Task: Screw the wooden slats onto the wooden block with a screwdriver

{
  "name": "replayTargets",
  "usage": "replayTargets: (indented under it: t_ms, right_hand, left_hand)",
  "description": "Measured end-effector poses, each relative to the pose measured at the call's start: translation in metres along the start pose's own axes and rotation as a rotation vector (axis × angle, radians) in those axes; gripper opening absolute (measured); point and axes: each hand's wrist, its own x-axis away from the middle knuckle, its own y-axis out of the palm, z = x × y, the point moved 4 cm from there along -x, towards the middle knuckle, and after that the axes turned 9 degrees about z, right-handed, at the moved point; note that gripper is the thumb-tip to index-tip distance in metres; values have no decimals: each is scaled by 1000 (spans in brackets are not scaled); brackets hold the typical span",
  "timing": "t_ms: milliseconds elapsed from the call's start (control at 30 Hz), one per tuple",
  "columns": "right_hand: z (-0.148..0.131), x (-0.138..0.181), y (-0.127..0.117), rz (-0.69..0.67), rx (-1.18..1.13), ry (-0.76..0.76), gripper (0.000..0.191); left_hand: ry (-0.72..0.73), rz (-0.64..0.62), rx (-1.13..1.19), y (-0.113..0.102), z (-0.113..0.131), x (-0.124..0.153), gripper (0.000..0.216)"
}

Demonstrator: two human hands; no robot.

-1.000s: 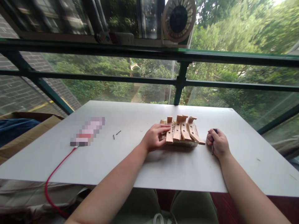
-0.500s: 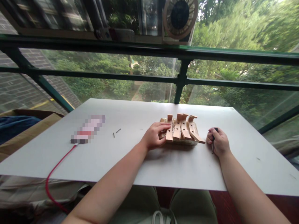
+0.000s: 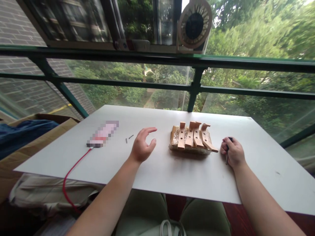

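Several curved wooden pieces with holes (image 3: 193,137) lie on a clear plastic packet in the middle of the white table (image 3: 172,173). My left hand (image 3: 142,146) hovers over the table to the left of the pieces, fingers apart and curved, holding nothing. My right hand (image 3: 232,152) rests on the table just right of the wooden pieces, closed around a thin dark tool (image 3: 227,154) whose tip pokes out below the fist. Two small dark screws (image 3: 129,138) lie left of my left hand.
A pink blurred object (image 3: 103,133) with a red cable (image 3: 71,173) lies at the table's left. A cardboard box with blue cloth (image 3: 22,134) stands beside the table. A green railing and glass run behind, with a round wooden object (image 3: 195,26) on the ledge.
My left hand has let go of the wooden pieces and moved left, opening over the table. The right hand has stayed put with the tool.
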Motion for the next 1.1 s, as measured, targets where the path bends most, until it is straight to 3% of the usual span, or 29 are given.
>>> replayTargets:
  t_ms: [200, 367, 433, 833, 967, 1100]
  right_hand:
    - [0, 3, 0, -13, 12, -1, 17]
    - [0, 6, 0, -13, 25, -7, 17]
    - [0, 7, -1, -16, 29, -13, 17]
    - [-1, 5, -2, -17, 50, -28, 19]
    - [-2, 5, -2, -12, 37, -31, 19]
    - [-3, 6, -1, -24, 24, -30, 19]
  left_hand:
    - [-129, 102, -454, -67, -71, 25, 39]
    - [-247, -47, -580, -75, -115, 29, 41]
    - [-255, -82, -554, -72, -118, 31, 35]
    - [-336, -11, -480, -69, -110, 37, 32]
    - [-326, 73, -542, -73, -107, 37, 38]
    - [-353, 36, -578, -70, -108, 37, 29]
